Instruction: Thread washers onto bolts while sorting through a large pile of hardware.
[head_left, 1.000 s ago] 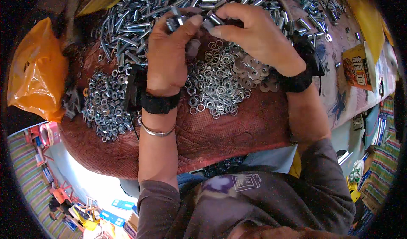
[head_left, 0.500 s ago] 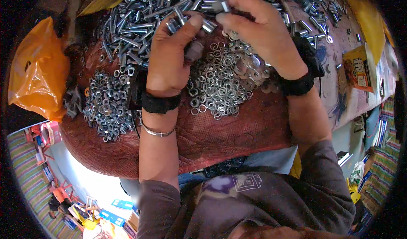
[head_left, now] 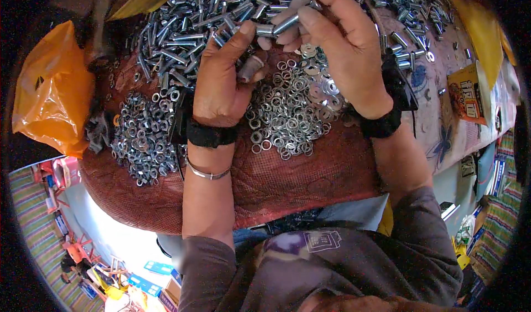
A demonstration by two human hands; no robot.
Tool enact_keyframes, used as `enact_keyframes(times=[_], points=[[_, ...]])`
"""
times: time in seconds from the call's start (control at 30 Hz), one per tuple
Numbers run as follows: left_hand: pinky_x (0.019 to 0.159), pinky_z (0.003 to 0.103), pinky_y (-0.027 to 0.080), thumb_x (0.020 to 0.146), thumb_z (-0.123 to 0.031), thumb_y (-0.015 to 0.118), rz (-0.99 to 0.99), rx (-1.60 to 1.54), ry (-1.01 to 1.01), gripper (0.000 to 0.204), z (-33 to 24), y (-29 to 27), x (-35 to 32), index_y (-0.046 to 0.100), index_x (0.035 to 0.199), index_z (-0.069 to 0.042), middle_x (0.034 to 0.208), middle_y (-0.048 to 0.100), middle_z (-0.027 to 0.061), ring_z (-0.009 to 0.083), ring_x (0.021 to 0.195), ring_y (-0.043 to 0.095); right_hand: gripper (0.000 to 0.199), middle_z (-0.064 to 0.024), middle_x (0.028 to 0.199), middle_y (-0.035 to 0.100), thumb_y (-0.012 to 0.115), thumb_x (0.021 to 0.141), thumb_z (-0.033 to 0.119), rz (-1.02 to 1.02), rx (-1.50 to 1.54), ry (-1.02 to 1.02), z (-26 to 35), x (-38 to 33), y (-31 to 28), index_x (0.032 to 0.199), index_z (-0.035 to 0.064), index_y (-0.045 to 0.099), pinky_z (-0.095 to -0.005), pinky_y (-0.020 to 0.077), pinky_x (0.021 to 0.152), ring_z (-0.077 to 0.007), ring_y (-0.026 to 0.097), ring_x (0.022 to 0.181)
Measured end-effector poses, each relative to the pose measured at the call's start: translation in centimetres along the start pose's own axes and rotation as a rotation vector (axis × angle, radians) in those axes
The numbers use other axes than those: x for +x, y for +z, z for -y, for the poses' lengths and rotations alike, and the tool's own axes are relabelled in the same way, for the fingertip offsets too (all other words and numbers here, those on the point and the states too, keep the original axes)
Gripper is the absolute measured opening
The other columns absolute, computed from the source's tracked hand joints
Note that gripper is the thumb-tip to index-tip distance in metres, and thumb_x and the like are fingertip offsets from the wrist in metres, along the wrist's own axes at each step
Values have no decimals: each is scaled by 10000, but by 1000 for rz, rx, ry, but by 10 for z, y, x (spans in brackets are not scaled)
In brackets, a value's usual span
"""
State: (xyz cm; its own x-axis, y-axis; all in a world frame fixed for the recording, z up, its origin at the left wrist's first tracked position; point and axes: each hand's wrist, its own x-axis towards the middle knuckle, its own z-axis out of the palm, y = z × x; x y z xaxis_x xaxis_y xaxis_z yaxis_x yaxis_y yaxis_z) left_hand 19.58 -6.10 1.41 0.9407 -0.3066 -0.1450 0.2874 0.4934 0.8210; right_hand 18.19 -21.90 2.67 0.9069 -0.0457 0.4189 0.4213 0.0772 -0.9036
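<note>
My left hand (head_left: pixel 221 88) is closed around several shiny metal fastener pieces; one short metal cylinder (head_left: pixel 264 30) points right from its fingers. A threaded bolt seems to lie among the pieces by its thumb. Between thumb and fingers, my right hand (head_left: pixel 351 52) pinches a longer metal sleeve (head_left: pixel 286 24), its lower left end at the left hand's cylinder; whether the two touch or join I cannot tell. Grey coverings show on some fingertips. Below the hands lies a pile of washers (head_left: pixel 287 113), flat and ring-shaped. A heap of nuts (head_left: pixel 144 135) sits left of my left wrist.
A large heap of metal sleeves and bolts (head_left: pixel 188 38) spreads across the far side. Red woven cloth (head_left: pixel 310 182) covers the near table. An orange plastic bag (head_left: pixel 52 96) stands at left, a printed paper box (head_left: pixel 469 93) at right. Yellow sheeting (head_left: pixel 470 30) hangs at the far right.
My right hand has turned, and the sleeve in its fingers now lies slanted against or close to the left hand's cylinder. The left hand stays nearly in place.
</note>
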Motion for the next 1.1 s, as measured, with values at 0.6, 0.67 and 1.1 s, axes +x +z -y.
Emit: enact_keyframes(times=[0.6, 0.67, 1.1], points=[[451, 217, 397, 846, -165, 605, -137, -101, 24, 86, 0, -4, 2, 573, 863, -87, 728, 613, 29, 113, 592, 562, 153, -81, 679, 617, 564, 846, 167, 56, -576, -128, -8, -8, 3, 863, 17, 585, -267, 478, 522, -161, 610, 563], [455, 219, 400, 843, -162, 610, -122, -107, 52, 87, 2, -3, 3, 570, 865, -89, 726, 612, 29, 114, 594, 563, 174, -67, 639, 596, 554, 852, 184, 135, -606, -113, -7, -7, 1, 830, 13, 578, -270, 459, 495, -145, 586, 543], [479, 216, 422, 828, -158, 636, -48, -48, 35, 104, 5, -3, 3, 569, 881, -99, 737, 609, 16, 100, 582, 550, 309, -62, 573, 563, 537, 868, 320, 352, -44, 593, 15, 1, -6, 765, 30, 569, -269, 415, 462, -161, 531, 487]])
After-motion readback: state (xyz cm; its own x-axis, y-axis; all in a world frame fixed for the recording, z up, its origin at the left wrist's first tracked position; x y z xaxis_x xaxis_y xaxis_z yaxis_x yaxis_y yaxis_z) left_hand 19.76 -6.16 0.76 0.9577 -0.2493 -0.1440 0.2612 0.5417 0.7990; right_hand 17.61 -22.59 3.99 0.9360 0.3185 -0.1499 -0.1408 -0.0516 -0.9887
